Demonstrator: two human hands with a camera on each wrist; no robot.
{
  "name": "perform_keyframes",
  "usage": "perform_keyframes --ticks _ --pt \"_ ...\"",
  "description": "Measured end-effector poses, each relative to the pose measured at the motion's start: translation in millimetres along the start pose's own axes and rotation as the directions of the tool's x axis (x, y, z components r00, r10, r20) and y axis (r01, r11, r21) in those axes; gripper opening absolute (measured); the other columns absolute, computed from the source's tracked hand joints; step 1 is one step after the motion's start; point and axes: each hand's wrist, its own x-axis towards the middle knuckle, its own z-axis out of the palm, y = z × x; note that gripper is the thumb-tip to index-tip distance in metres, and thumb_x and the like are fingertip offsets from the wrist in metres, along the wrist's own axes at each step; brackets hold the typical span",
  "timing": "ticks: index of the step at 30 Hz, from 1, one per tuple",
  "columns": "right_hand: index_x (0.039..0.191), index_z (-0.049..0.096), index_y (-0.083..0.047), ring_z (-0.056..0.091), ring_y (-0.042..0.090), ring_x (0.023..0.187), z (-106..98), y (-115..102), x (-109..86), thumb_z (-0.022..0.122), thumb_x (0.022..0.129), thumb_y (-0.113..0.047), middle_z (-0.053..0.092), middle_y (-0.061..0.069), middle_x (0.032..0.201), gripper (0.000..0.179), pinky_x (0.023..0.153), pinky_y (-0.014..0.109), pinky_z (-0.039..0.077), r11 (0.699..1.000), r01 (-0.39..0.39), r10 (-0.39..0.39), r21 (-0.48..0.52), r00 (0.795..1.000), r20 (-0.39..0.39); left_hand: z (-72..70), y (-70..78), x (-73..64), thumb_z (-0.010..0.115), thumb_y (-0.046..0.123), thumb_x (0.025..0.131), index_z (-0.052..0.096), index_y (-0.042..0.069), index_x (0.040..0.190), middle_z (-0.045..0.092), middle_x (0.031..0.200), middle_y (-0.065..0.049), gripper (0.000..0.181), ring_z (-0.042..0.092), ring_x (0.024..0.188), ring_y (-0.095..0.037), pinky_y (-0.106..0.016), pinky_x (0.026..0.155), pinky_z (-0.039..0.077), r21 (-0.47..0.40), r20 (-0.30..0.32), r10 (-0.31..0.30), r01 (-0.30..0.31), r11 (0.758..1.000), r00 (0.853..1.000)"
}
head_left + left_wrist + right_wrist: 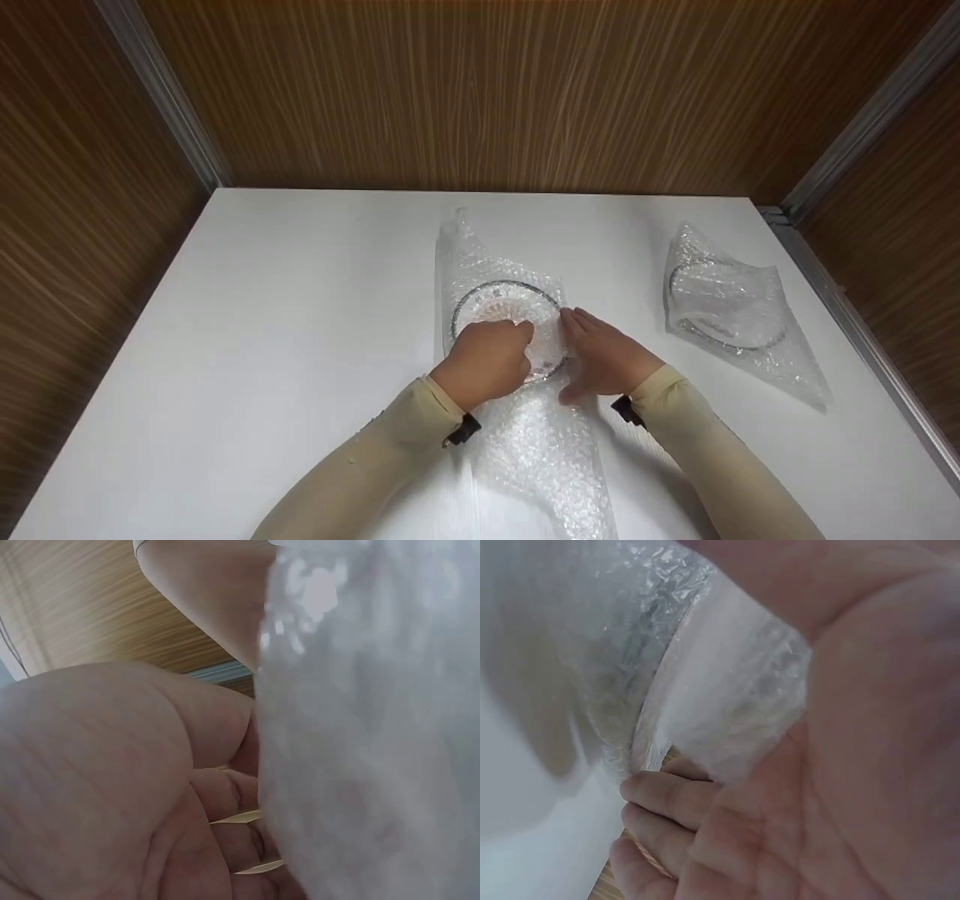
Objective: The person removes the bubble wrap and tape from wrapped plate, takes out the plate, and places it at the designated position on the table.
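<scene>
A round plate (546, 341) with a dark rim and a faint pattern lies on the bubble wrap (529, 442), partly under its clear layers. My left hand (489, 360) is over the plate, its fingers curled on the wrap. In the left wrist view, those fingers go behind a blurred sheet of bubble wrap (367, 727). At the plate's right edge, my right hand (606, 354) touches the wrap with fingers stretched out, thumb apart. The right wrist view shows its straight fingers (667, 799) against the wrapped rim.
Another round, dark-rimmed item in bubble wrap (724, 300) lies at the right of the white table (285, 315). Wood-grain panels (465, 97) stand at the back and both sides, with metal strips (862, 300) along the corners and right edge.
</scene>
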Motion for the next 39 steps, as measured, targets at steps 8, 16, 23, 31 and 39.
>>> perform_keyframes --ticks 8,16,23,31,39 --pt "0.155 0.022 0.017 0.025 0.05 0.151 -2 -2 -0.7 0.095 0.069 -0.036 0.028 0.035 0.161 0.125 0.123 0.055 0.025 1.0 -0.014 0.014 0.004 1.0 0.006 -0.9 -3.2 -1.1 0.07 0.022 0.096 0.065 0.009 0.093 0.07 0.074 -0.004 0.014 0.069 0.067 -0.025 -0.041 0.057 0.054 -0.052 -0.087 0.038 -0.043 0.998 0.995" --pt "0.154 0.023 0.018 0.024 0.051 0.15 -1 -1 0.2 0.094 0.072 -0.038 0.028 0.035 0.161 0.122 0.122 0.057 0.026 1.0 -0.002 0.002 -0.009 1.0 0.011 -10.9 -5.4 -2.1 0.066 0.009 0.086 0.063 0.012 0.078 0.064 0.069 -0.001 0.009 0.065 0.064 -0.024 -0.042 0.057 0.053 -0.015 -0.123 0.045 -0.047 0.999 0.991" --pt "0.153 0.027 0.018 0.025 0.052 0.15 -2 -1 -0.5 0.094 0.072 -0.034 0.029 0.036 0.16 0.117 0.121 0.058 0.026 1.0 0.01 -0.01 0.014 1.0 0.005 -22.7 -8.8 -8.9 0.065 0.004 0.085 0.062 0.011 0.078 0.063 0.07 -0.004 0.011 0.065 0.067 -0.025 -0.044 0.057 0.053 0.009 -0.089 0.066 -0.065 0.998 0.994" --pt "0.153 0.03 0.017 0.026 0.053 0.149 -2 -2 -1.0 0.094 0.071 -0.037 0.031 0.035 0.159 0.116 0.12 0.06 0.028 1.0 -0.004 0.004 0.005 1.0 -0.001 -29.5 -9.8 -13.6 0.061 -0.001 0.078 0.053 0.014 0.069 0.054 0.063 0.0 0.02 0.055 0.061 -0.019 -0.038 0.053 0.046 -0.05 -0.081 0.098 -0.102 0.994 0.992" --pt "0.133 0.058 0.016 0.021 0.053 0.151 -1 -14 -7.4 0.089 0.073 -0.027 0.027 0.036 0.16 0.08 0.122 0.062 0.02 0.999 0.046 -0.046 -0.026 0.999 -0.023 -30.6 -10.0 -14.0 0.064 0.001 0.079 0.052 0.015 0.068 0.048 0.062 0.004 0.021 0.05 0.059 -0.016 -0.035 0.05 0.043 -0.035 -0.095 0.125 -0.129 0.991 0.988"
